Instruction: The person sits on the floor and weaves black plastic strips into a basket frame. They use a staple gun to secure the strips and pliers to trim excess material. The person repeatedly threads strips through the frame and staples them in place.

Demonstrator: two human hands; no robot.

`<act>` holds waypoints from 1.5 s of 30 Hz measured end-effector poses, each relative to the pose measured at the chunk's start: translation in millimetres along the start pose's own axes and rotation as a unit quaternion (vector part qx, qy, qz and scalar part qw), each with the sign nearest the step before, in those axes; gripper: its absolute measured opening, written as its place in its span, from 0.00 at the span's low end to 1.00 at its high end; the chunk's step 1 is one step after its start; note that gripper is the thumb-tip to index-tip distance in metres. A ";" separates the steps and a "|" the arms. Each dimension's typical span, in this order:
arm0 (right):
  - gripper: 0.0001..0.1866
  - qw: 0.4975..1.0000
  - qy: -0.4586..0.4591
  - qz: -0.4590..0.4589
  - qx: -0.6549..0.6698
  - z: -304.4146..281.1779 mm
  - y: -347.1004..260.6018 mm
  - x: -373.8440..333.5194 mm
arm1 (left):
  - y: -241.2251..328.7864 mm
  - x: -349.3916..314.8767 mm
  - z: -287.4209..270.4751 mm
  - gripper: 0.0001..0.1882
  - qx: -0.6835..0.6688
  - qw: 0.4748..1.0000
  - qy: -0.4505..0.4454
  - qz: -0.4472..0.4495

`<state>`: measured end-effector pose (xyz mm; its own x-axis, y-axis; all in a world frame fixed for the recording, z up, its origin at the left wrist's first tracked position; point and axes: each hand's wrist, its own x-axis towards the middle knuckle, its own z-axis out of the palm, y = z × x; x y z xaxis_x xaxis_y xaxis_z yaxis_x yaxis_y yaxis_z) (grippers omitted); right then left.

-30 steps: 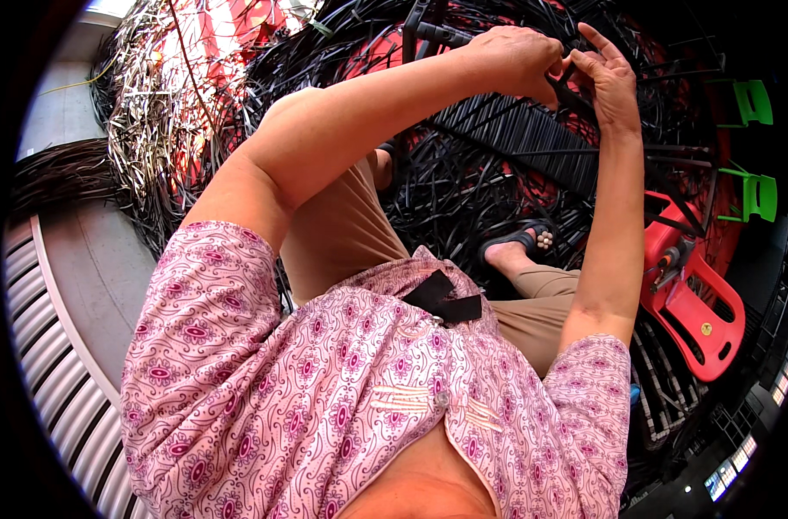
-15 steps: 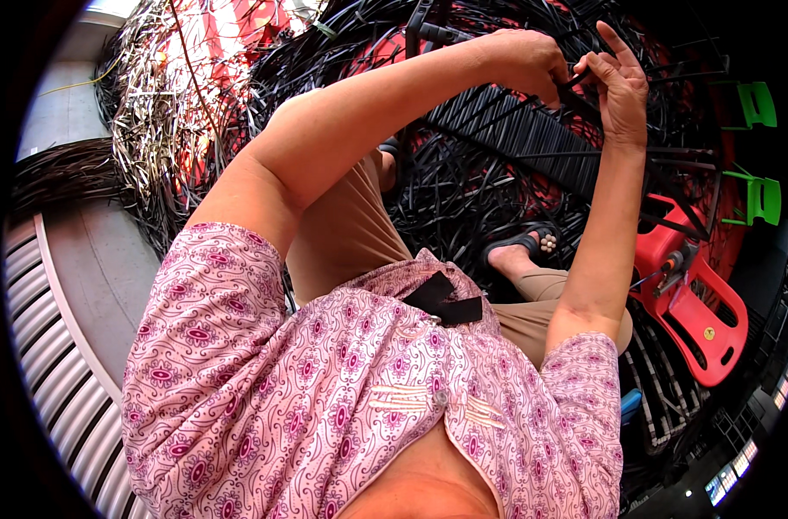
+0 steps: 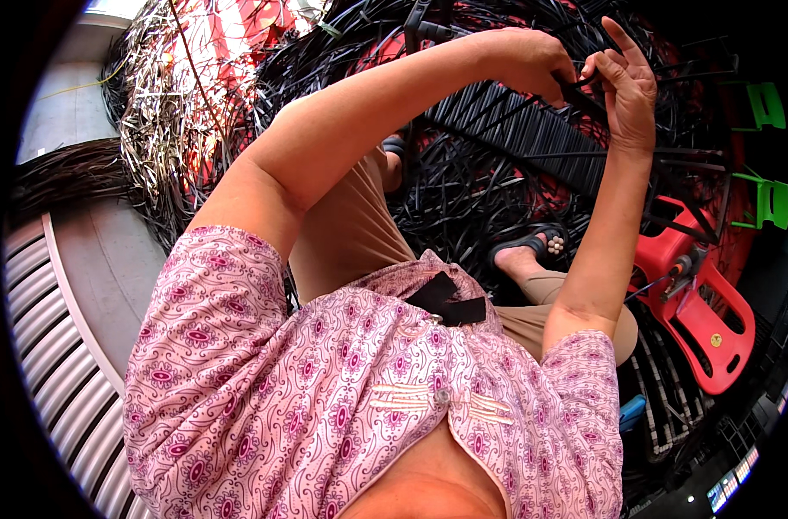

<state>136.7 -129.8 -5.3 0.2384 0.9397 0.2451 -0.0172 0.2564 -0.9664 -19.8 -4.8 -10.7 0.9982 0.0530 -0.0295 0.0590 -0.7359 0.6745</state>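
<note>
Both hands raised over the heap of black strips (image 3: 498, 164) — left hand (image 3: 519, 60) closed on one thin black strip (image 3: 584, 93), right hand (image 3: 627, 86) half-open, fingertips steadying it — best kept taut, fed slowly.

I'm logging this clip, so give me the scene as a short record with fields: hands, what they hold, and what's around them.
left hand: closed on a thin black strip
right hand: fingers spread, touching the same strip
hands: raised, close together
beneath: flat bundle of black strips over a tangled pile
right side: red plastic stool, green clips
left side: pale strips, corrugated metal
</note>
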 end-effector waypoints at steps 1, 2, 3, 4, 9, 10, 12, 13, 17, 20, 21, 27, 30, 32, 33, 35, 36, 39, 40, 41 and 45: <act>0.27 1.000 -0.004 -0.002 -0.004 -1.0 0.7 -0.3 | 1.8 -0.6 -1.2 0.20 0.031 0.999 0.001 0.009; 0.27 1.000 -0.009 -0.005 -0.007 -1.7 1.2 -0.7 | 2.9 -1.1 -1.7 0.21 0.062 0.998 0.002 0.019; 0.26 1.000 0.005 -0.006 -0.029 0.2 0.1 -0.2 | 0.4 -1.4 -0.7 0.22 0.076 0.996 0.028 0.036; 0.26 0.998 0.019 -0.008 -0.051 2.3 -1.6 -1.3 | -2.0 -2.3 1.3 0.23 0.090 0.993 0.053 0.053; 0.24 0.991 0.093 -0.045 -0.084 22.8 -17.6 -14.1 | -13.6 -1.7 5.2 0.25 0.123 0.981 0.125 0.084; 0.23 0.989 0.110 -0.045 -0.089 25.3 -27.0 -17.7 | -11.2 -0.9 4.9 0.25 0.127 0.981 0.122 0.085; 0.23 0.986 0.123 -0.059 -0.099 20.0 -40.3 -20.8 | -11.0 0.9 4.8 0.24 0.139 0.977 0.132 0.092; 0.23 0.987 0.121 -0.083 -0.063 16.4 -47.6 -21.7 | -13.9 1.0 7.0 0.24 0.147 0.973 0.145 0.100; 0.22 0.974 0.132 -0.182 -0.018 -5.8 -102.9 -20.6 | -12.4 -4.5 4.9 0.23 0.155 0.975 0.128 0.093; 0.20 0.951 0.218 -0.220 -0.017 -48.6 -167.5 -19.9 | -9.3 -9.2 1.4 0.20 0.129 0.974 0.152 0.111; 0.16 0.948 0.200 -0.247 -0.016 -60.0 -194.9 -24.3 | -6.5 -8.4 0.7 0.19 0.125 0.970 0.164 0.126; 0.26 0.832 0.404 -0.371 -0.086 -125.1 -304.0 -42.5 | 12.1 -10.0 -7.9 0.17 0.087 0.978 0.150 0.117; 0.33 0.732 0.550 -0.367 -0.163 -192.7 -332.9 -78.5 | 27.9 -6.1 -8.7 0.17 0.105 0.984 0.118 0.083; 0.30 0.706 0.580 -0.276 -0.298 -240.2 -330.9 -120.4 | 35.3 -1.1 -5.8 0.19 0.117 0.985 0.103 0.080; 0.23 0.776 0.575 -0.109 -0.233 -277.1 -327.8 -154.3 | 42.8 1.8 -6.2 0.20 0.126 0.986 0.086 0.071; 0.27 0.741 0.632 -0.006 -0.225 -265.3 -282.9 -175.3 | 29.2 -3.0 -5.5 0.20 0.126 0.978 0.132 0.099; 0.40 0.704 0.629 0.025 -0.328 -270.0 -263.9 -201.1 | 35.9 -0.9 -2.4 0.20 0.094 0.983 0.126 0.093; 0.45 0.760 0.610 0.036 -0.221 -236.6 -200.7 -256.9 | 28.7 -5.7 -7.1 0.16 0.099 0.990 0.087 0.043; 0.42 0.760 0.616 0.048 -0.199 -233.1 -190.0 -288.5 | 35.9 -1.4 0.6 0.14 0.054 0.988 0.124 0.067; 0.38 0.760 0.622 0.059 -0.177 -228.6 -181.0 -320.6 | 43.7 1.6 -0.1 0.13 0.082 0.988 0.108 0.072; 0.18 0.669 0.699 0.031 -0.251 -208.1 -186.7 -442.4 | 72.7 9.2 12.5 0.13 0.087 0.988 0.104 0.071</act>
<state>236.5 -640.6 50.6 0.9337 -0.2741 0.2303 0.1751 -0.2113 -0.9616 -6.2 -66.2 28.8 0.9730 0.0648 0.2214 -0.0627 -0.8494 0.5240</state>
